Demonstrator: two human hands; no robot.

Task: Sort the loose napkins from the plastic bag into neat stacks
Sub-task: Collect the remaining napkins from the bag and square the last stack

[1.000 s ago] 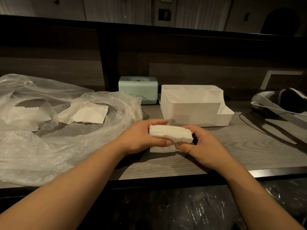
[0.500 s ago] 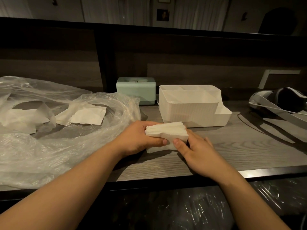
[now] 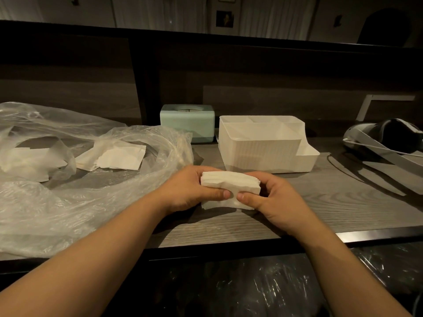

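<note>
While your left hand (image 3: 194,191) and right hand (image 3: 270,197) clasp the napkin stack (image 3: 230,184) before the organizer (image 3: 261,152), you're likely squaring its edges.

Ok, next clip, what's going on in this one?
A person is squaring up a stack of white napkins over a wooden counter. The left hand and right hand each grip one end of it, thumbs on the near face. More loose napkins lie inside the crumpled clear plastic bag to the left, not yet sorted. Behind the hands stand a white divided organizer and a mint-green box; no napkins show in the organizer.
</note>
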